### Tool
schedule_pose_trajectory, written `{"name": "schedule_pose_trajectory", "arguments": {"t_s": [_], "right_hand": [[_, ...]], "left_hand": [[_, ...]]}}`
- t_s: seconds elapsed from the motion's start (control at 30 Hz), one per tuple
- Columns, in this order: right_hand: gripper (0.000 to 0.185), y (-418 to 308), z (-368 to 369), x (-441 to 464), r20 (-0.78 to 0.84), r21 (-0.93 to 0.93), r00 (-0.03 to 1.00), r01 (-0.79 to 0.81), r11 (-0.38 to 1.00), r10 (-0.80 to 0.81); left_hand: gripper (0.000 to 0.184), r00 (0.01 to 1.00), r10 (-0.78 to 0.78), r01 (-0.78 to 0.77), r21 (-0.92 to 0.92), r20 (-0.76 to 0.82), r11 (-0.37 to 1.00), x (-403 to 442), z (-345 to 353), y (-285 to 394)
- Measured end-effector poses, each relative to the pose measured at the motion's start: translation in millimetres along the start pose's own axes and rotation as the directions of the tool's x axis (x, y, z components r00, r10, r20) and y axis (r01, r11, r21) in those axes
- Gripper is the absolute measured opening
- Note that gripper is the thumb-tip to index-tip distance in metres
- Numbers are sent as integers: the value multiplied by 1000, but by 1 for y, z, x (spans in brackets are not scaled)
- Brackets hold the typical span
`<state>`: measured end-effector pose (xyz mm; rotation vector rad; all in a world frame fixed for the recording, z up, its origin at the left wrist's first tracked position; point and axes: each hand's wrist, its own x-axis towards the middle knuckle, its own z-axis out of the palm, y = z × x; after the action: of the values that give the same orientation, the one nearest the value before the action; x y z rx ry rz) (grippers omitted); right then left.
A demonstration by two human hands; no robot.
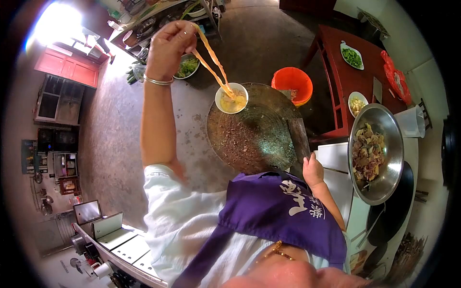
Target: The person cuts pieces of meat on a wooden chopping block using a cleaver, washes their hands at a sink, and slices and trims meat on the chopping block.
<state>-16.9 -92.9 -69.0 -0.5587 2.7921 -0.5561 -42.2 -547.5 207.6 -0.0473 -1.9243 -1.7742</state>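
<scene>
Raised at the upper left, my left hand [168,45], with a bracelet at the wrist, pinches long yellowish strips [211,60]. The strips hang down into a small white bowl [231,110] that holds pale yellow pieces. This bowl sits at the far edge of a large round chopping block [240,139], whose surface is strewn with small dark scraps. On the block's right side lies a cleaver [299,138], and my right hand [313,170] is closed at its handle end.
Right of the block stands a metal bowl [394,158] of mixed meat pieces. An orange-red bucket [300,79] is on the floor beyond the block. A red table [333,57] carries a plate of chopped greens [352,56] and a small bowl of pale pieces [357,103].
</scene>
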Motion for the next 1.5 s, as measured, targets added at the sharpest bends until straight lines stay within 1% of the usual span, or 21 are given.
{"name": "schedule_pose_trajectory", "arguments": {"t_s": [0.03, 0.07, 0.17, 0.2, 0.3, 0.33, 0.43, 0.47, 0.57, 0.63, 0.7, 0.8, 0.9, 1.0, 1.1, 1.13, 1.2, 1.5], "right_hand": [[31, 0, -1, 0, -1, -4, 1000, 1, 1000, -1], [32, -1, -1, 0, 1, 6, 1000, 1, 1000, -1], [33, -1, -1, 0, 3, 22, 1000, 3, 1000, -3], [33, -1, -1, 0, 0, 19, 1000, 4, 1000, -4], [33, 2, 1, 0, -13, 11, 1000, 23, 1000, -23], [33, 2, 1, 0, -17, 9, 999, 32, 999, -32], [32, 1, -1, 0, -4, 0, 1000, 24, 1000, -24], [32, 2, -1, 0, -7, 6, 1000, 31, 1000, -31], [32, 5, 1, 0, -18, 28, 999, 48, 998, -47], [33, 7, 2, 0, -31, 47, 998, 55, 997, -54], [28, 6, 1, 0, -33, 55, 998, 50, 997, -48], [26, 5, -1, 1, -34, 51, 998, 58, 997, -57], [26, 6, -1, 1, -28, 44, 998, 64, 997, -63], [26, 8, 1, 2, -21, 38, 998, 68, 997, -67], [26, 6, -2, 2, 7, 37, 998, 60, 998, -60], [26, 5, -4, 2, 21, 37, 998, 54, 998, -55], [27, 6, -3, 2, 33, 30, 998, 56, 998, -57], [30, 14, 6, 2, 21, 25, 998, 53, 998, -54]], "left_hand": [[14, 999, 32, -32, -20, 13, 999, 4, 1, 11], [15, 998, 7, -10, -49, -62, 999, 6, 5, 22], [16, 993, 119, -118, 7, -28, 993, 22, 1, 43], [20, 996, 66, -67, 12, 57, 998, 26, 2, 56], [18, 991, 110, -79, 314, -81, 946, 33, 14, 97], [17, 983, 183, -175, 250, -10, 952, 41, 11, 101], [16, 978, 161, -140, 155, -132, 978, 56, 9, 121], [15, 942, 144, -107, 137, -302, 985, 49, 39, 136], [16, 976, 215, -193, 285, -47, 939, 76, -13, 141], [16, 971, 227, -189, 349, -71, 918, 77, -8, 151], [16, 966, 241, -182, 413, -96, 893, 78, -2, 165], [16, 933, 341, -231, 538, -113, 811, 75, 12, 179], [17, 959, 279, -243, 384, -41, 891, 81, 5, 188], [18, 937, 349, -309, 446, -9, 840, 84, 11, 200], [17, 923, 375, -374, 419, 82, 827, 85, 12, 217], [16, 932, 357, -343, 484, 67, 805, 85, 16, 228], [16, 901, 417, -426, 444, 124, 788, 80, 25, 236], [17, 894, 421, -441, 468, 152, 766, 68, 40, 248]]}}
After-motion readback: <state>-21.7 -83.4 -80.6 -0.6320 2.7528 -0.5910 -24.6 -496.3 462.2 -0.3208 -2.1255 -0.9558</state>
